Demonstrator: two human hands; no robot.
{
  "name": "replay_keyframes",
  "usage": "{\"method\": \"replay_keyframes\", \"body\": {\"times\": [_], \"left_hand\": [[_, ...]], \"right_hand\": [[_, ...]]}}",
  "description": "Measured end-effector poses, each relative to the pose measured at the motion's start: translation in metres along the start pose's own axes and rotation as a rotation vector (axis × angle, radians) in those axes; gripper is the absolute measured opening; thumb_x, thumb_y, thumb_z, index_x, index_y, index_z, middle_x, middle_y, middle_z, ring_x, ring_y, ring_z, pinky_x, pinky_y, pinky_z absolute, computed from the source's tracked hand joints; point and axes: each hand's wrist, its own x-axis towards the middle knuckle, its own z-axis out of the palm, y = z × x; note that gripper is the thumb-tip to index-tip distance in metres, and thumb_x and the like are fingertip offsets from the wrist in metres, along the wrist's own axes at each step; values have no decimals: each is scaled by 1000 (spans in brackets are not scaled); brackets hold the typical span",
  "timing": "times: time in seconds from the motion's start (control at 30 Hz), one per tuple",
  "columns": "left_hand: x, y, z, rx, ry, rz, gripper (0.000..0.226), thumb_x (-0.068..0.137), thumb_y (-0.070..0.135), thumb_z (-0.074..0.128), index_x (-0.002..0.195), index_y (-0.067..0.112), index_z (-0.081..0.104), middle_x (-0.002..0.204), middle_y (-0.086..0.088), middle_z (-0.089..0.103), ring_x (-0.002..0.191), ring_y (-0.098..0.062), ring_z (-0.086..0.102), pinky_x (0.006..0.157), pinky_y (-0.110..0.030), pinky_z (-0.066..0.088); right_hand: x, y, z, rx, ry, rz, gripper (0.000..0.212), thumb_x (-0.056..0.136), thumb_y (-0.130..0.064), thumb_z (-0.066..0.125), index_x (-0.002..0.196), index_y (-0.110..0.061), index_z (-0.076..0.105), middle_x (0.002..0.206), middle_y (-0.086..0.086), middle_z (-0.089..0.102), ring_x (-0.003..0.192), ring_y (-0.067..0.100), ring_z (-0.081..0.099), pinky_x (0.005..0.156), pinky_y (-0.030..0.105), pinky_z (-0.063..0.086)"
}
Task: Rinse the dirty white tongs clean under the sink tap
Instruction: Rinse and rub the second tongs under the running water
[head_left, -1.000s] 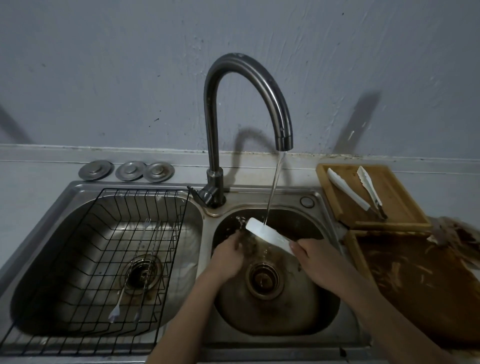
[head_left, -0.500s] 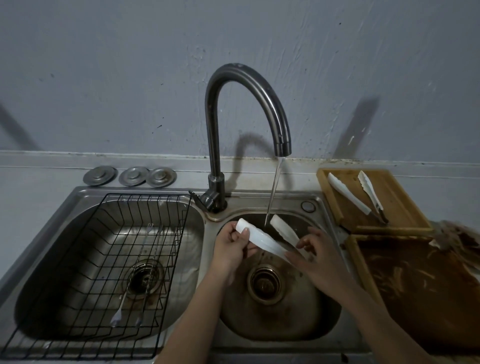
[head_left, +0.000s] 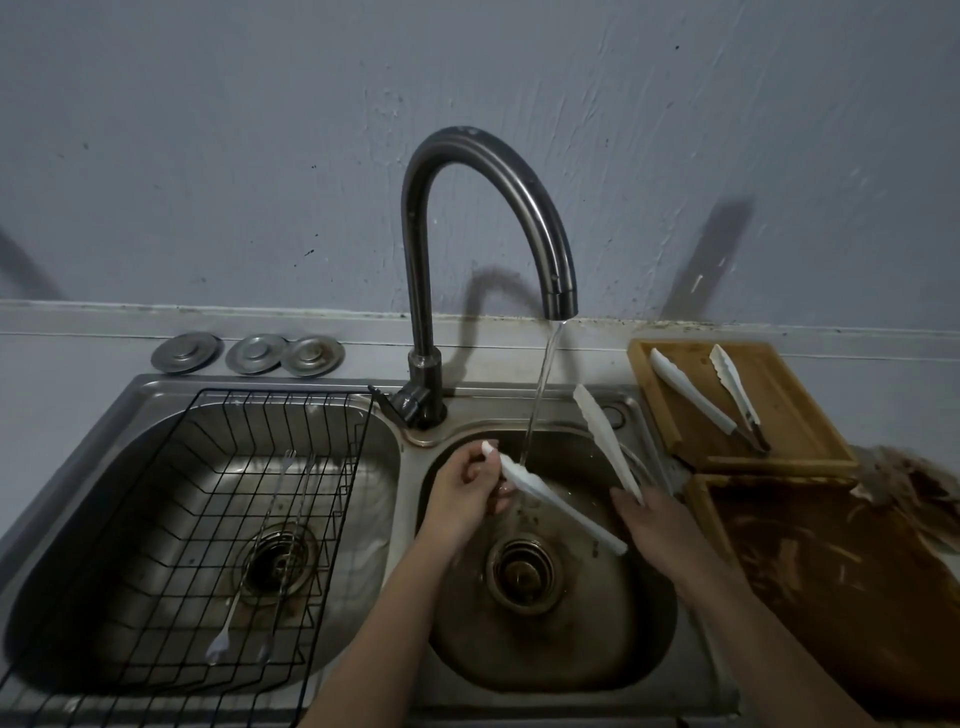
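Note:
White tongs (head_left: 558, 501) are spread wide over the right sink basin (head_left: 550, 649). My left hand (head_left: 465, 493) pinches the tip of the lower arm, and the thin water stream (head_left: 540, 395) from the dark curved tap (head_left: 498, 208) lands on that arm just beside my fingers. The other arm (head_left: 605, 441) points up and back toward the sink rim. My right hand (head_left: 657, 525) holds the tongs near their hinge end; its fingers are mostly hidden behind the tongs.
A second pair of white tongs (head_left: 727, 395) lies on a wooden tray (head_left: 810, 431) at right. A dirty brown tray (head_left: 841, 582) sits in front of it. The left basin holds a black wire rack (head_left: 208, 519) with thin utensils (head_left: 260, 561). Three metal plugs (head_left: 249, 353) lie behind.
The tongs have opened much wider: one arm swung up toward the back rim, while my left hand keeps the other arm's tip under the stream. My right hand shifted right.

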Motion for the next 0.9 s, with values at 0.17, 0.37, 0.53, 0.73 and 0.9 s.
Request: {"method": "replay_keyframes", "body": {"times": [0.17, 0.37, 0.53, 0.73, 0.9], "left_hand": [[4, -8, 9, -157, 47, -132, 22, 97, 8, 43, 115, 6, 56, 94, -11, 63, 75, -18, 61, 62, -25, 52], [12, -14, 20, -220, 135, -187, 25, 91, -2, 50, 112, 5, 61, 92, -11, 70, 86, -25, 68, 77, -37, 56], [12, -19, 27, -342, 233, -244, 23, 87, -8, 54, 102, 6, 63, 93, -14, 69, 87, -29, 68, 87, -47, 55], [10, -14, 45, -386, 270, -194, 60, 78, -28, 43, 126, 8, 49, 128, -15, 59, 102, -21, 64, 96, -39, 49], [11, 1, 49, -450, 226, -159, 62, 83, -26, 39, 130, 15, 38, 134, -15, 52, 103, -25, 63, 77, -38, 55]], "right_hand": [[-1, 4, -2, -225, 110, -176, 18, 83, -30, 65, 91, -16, 56, 81, -1, 60, 72, 10, 59, 57, 17, 42], [-8, 4, -1, -379, 301, -303, 31, 81, -31, 68, 105, -15, 56, 95, -1, 67, 86, 13, 66, 69, 20, 49], [-10, 6, 0, -432, 328, -328, 26, 82, -32, 65, 101, -17, 55, 82, -7, 59, 76, 8, 62, 62, 16, 46], [-11, 6, 6, -367, 347, -340, 25, 81, -30, 67, 99, -19, 53, 88, -2, 65, 78, 13, 65, 66, 26, 55], [-15, 0, 13, -267, 336, -377, 22, 81, -27, 67, 95, -17, 52, 85, -3, 62, 78, 14, 63, 67, 27, 54]]}}
